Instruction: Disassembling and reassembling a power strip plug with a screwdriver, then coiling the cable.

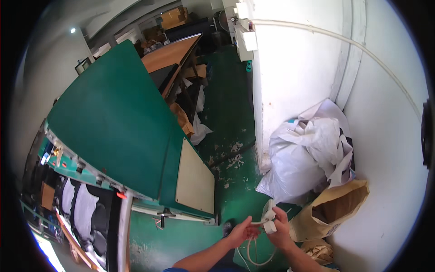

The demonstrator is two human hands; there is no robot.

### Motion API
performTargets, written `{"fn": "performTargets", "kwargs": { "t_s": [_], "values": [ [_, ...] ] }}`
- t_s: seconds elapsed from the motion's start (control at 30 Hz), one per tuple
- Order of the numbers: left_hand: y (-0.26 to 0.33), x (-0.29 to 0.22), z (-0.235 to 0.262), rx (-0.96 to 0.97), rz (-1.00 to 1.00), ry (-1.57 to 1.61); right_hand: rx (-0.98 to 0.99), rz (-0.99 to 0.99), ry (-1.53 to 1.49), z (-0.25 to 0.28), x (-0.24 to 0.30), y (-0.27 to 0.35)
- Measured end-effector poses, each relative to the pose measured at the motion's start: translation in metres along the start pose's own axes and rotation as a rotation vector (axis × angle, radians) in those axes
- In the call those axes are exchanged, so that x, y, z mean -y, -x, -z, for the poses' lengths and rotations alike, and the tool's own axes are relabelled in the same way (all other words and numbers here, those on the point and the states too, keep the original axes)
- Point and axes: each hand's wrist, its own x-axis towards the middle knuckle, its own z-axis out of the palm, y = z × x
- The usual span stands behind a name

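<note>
My right hand (281,232) grips a small white block (270,226), which looks like a plug or socket piece; its exact kind does not show clearly. Another white part (268,209) sticks up beyond the fingers. On the other side, my left hand (243,232) is closed with thumb and fingers round a pale cord (257,222) that runs to the white block. Below both hands a loop of white cable (262,263) hangs down in front of my legs.
A large green machine (118,118) with a cream side panel (195,179) stands to the left. At right, a stuffed white plastic bag (301,156) and an open brown paper sack (335,206) lean by the white wall (389,149). A long table (170,54) stands farther back.
</note>
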Motion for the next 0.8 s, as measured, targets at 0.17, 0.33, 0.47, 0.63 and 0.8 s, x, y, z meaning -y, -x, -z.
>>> {"fn": "performTargets", "kwargs": {
  "t_s": [0.17,0.33,0.47,0.63,0.8],
  "values": [
    [-0.017,-0.188,-0.001,-0.132,-0.215,-0.176,-0.09,0.105,0.272,-0.067,0.018,-0.18],
    [-0.034,-0.315,0.008,-0.255,-0.704,-0.428,-0.177,0.189,0.391,-0.113,0.019,-0.325],
    [-0.047,-0.386,-0.013,-0.325,-1.234,-0.427,-0.24,0.225,0.374,-0.162,-0.007,-0.413],
    [-0.126,-0.481,-0.001,-0.253,-1.059,-0.324,-0.306,0.17,0.364,-0.215,-0.067,-0.516],
    [-0.194,-0.579,0.005,-0.237,-1.253,-0.422,-0.159,0.055,0.241,-0.263,-0.144,-0.61]
  ]
}}
